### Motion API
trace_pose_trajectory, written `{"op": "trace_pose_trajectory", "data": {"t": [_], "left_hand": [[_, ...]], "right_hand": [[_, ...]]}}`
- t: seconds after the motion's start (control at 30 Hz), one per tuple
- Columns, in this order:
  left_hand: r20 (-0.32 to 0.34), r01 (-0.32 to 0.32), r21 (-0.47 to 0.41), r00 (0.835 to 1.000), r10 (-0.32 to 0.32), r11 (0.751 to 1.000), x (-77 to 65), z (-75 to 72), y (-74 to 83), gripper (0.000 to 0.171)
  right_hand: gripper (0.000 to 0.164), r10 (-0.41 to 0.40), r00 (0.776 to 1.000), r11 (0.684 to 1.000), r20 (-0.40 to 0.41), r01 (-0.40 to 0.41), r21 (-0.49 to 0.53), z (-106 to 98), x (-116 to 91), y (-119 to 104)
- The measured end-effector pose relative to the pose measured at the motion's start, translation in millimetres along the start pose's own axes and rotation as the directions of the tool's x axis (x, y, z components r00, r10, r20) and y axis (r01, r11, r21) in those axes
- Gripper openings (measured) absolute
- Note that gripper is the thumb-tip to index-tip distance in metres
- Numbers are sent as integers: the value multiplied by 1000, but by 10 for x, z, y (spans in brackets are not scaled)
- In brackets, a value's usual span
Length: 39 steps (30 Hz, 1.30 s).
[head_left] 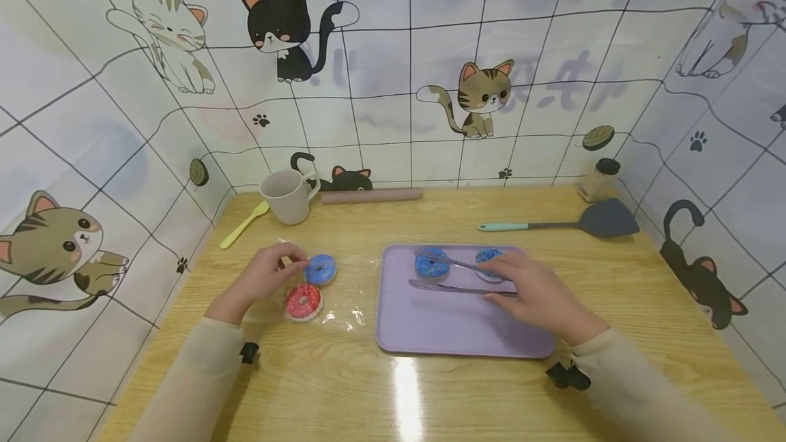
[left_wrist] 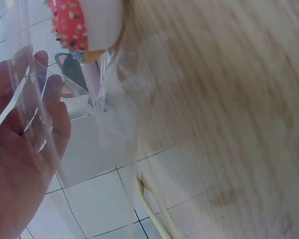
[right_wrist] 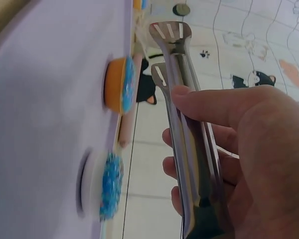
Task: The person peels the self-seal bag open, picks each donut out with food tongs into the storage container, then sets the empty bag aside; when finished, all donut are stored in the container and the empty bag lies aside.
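My left hand [head_left: 270,275] pinches the edge of a clear plastic bag [left_wrist: 102,144] between thumb and fingers. Close to its fingertips lie a blue doughnut [head_left: 321,269] and a red sprinkled doughnut [head_left: 303,302], with shiny film around them. Over a lilac tray [head_left: 454,333], my right hand [head_left: 540,295] grips metal tongs [right_wrist: 192,134], thumb on one arm and fingers round the other. The tong tips stand apart with nothing between them. One tip overlaps a blue doughnut [head_left: 432,262] in the head view. Another blue sprinkled doughnut [right_wrist: 109,185] sits on the tray, partly hidden behind the right hand.
Behind the left hand are a mug [head_left: 288,198] and a yellow spatula [head_left: 244,225]. A pinkish rod [head_left: 371,196] lies along the cat-print wall. Back right, there is a dark turner [head_left: 604,218] with a mint handle and a black-capped jar [head_left: 598,181].
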<state>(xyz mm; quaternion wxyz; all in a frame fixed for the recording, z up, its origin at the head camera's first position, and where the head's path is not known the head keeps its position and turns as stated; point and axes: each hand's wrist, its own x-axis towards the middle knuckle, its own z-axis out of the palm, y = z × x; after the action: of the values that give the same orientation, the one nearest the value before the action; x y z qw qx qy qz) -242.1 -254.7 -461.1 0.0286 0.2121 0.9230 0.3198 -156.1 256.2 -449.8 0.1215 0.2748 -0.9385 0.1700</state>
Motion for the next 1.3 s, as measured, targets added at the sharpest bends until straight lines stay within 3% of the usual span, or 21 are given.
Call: {"op": "trace_pose_trajectory", "data": {"t": [0.2,0.37,0.57,0.87,1.3], "left_hand": [[-5,13,2,1000,-13,1000,-5,-28,45,10],[-10,19,-9,1000,-19,1000,-12,-46,82,9],[-7,21,0,1000,-21,1000,-17,-32,58,11],[-18,0,-10,1000,0,1000,-14,-9,47,11],[-20,2,-15,1000,-2,1000,-23,14,46,8]], "right_hand": [[45,-86,996,996,15,86,23,125,122,-215],[41,-116,991,993,68,114,40,222,205,-337],[40,-149,986,988,74,145,62,360,336,-442],[40,-145,987,988,64,142,55,600,591,-636],[45,-160,969,978,190,130,162,810,878,-907]]}}
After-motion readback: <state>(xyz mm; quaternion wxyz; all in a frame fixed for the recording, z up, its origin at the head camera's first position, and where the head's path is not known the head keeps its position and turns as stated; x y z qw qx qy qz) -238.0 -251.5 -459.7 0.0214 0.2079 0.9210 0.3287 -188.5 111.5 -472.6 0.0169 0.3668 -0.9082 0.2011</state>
